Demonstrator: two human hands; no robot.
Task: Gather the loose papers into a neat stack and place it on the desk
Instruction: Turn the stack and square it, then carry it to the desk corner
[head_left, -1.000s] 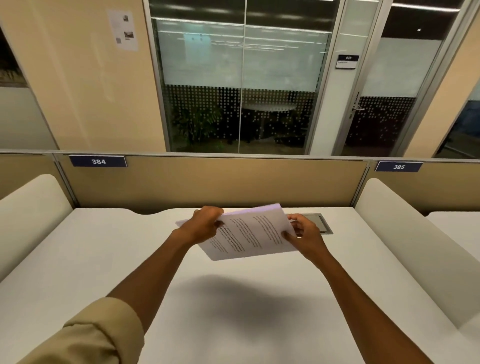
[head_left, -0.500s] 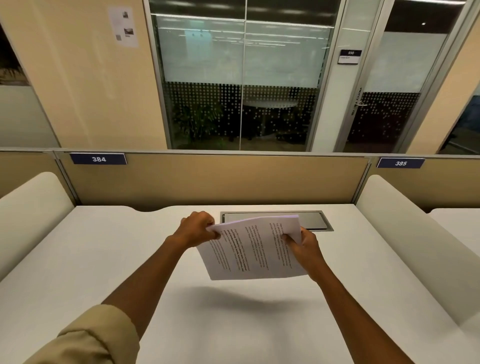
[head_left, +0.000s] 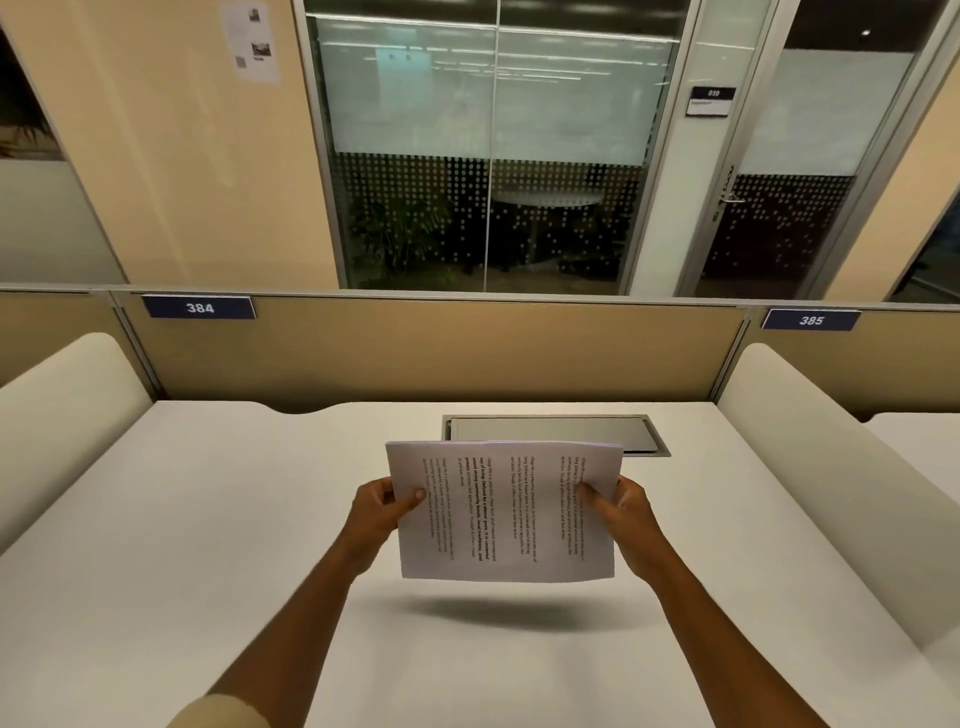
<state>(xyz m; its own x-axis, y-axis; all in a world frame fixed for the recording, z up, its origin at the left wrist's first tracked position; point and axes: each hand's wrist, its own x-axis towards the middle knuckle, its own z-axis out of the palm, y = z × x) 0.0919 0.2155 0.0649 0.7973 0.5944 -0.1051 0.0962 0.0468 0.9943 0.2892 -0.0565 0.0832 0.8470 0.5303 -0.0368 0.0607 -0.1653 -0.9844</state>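
A: Entry, head view. Where is the stack of printed papers (head_left: 506, 512)?

B: Held in the air above the white desk (head_left: 208, 545), centre of frame, clear of the surface; its shadow lies on the desk just below, toward 6 o'clock. Printed face toward the camera, text lines running vertically, so the sheets are turned sideways. Edges look roughly aligned; a slight offset shows at the top right corner.

A: Left hand (head_left: 382, 512)?

B: At the stack's 9 o'clock edge. Thumb on the front face, fingers curled behind, pinching the sheets.

A: Right hand (head_left: 626, 519)?

B: At the 3 o'clock edge, same grip: thumb over the printed side, fingers hidden behind the paper, pinching.

A: Surroundings?

B: Metal cable hatch (head_left: 553, 434) set in the desk at 12 o'clock from the stack, its near edge partly hidden by the paper's top. Tan partition (head_left: 431, 353) behind it, with number plate 384 (head_left: 200, 307) at 10 o'clock and plate 385 (head_left: 810, 320) at 2 o'clock. Cream side dividers at the far left (head_left: 62, 415) and right (head_left: 831, 478). A beige sleeve (head_left: 218, 714) shows on the left arm at 7 o'clock.
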